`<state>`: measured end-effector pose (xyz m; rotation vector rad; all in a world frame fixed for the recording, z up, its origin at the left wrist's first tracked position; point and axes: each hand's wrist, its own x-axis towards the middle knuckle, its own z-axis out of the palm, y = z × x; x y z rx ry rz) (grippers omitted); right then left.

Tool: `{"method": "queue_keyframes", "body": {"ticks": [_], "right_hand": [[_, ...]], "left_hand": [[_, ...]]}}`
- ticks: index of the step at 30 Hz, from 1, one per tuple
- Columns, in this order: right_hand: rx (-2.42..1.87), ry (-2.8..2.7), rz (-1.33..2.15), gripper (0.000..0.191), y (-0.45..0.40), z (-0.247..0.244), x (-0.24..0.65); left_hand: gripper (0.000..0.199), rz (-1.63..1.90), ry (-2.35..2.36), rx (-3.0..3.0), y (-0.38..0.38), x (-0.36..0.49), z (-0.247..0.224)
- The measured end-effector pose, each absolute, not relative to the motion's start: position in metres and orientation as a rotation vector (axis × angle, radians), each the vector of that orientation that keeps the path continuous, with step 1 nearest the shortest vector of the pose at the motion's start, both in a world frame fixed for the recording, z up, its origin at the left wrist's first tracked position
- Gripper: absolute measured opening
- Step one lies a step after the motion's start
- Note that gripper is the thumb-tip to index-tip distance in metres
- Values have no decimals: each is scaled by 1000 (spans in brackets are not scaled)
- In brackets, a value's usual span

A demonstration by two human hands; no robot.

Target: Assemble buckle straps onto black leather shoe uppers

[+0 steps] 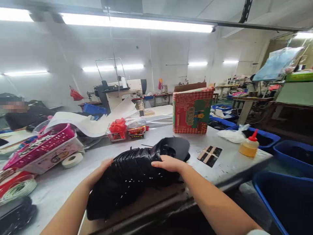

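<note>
A thick row of black, flexible layered pieces [137, 166], perhaps leather shoe parts, lies at the table's front edge. Small white marks dot its near side. My right hand [170, 163] grips the row near its right end, thumb on top and other fingers partly hidden. Around the far left side of the same row curls my left hand [104, 168], its fingertips out of sight behind the pieces. One smooth black piece [182, 147] fans out at the right end, past my right hand.
Right of the row are a dark card with tan strips [209, 156] and a glue bottle [249, 145] with a red tip. A red-checked carton [192, 112] stands behind. Leftward are a pink basket [44, 143] and tape roll [72, 160]. Blue bins [293, 153] line the right.
</note>
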<state>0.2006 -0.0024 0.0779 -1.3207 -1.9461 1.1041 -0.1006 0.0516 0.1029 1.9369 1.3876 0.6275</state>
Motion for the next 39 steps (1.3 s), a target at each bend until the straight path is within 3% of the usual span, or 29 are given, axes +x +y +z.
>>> {"method": "queue_keyframes", "body": {"ticks": [5,12,16,19,22,26,30,39], "right_hand": [[-1223,-2015,1202,52,-5,77,231],[-1145,-1337,1452,44,-20,51,263],[-1140,-1261,1413,41,-19,44,262],[-1117,-1215,1333,46,-15,44,264],[-1133,-1118,1237,54,-14,37,269],[-1143,-1005,1126,54,-18,25,274],[-1089,-981,1099,54,-23,25,277],[-1212,-1279,834,49,-24,31,282]], "left_hand": [[71,618,1326,2058,43,-117,101],[62,659,1503,2143,21,-158,77],[49,936,1753,2388,1,-141,71],[43,1130,1481,2822,-19,-85,84],[46,1006,940,3312,-32,-15,94],[53,883,602,3528,-34,44,82],[64,717,538,3614,-29,53,63],[51,630,517,3608,-33,48,60]]}}
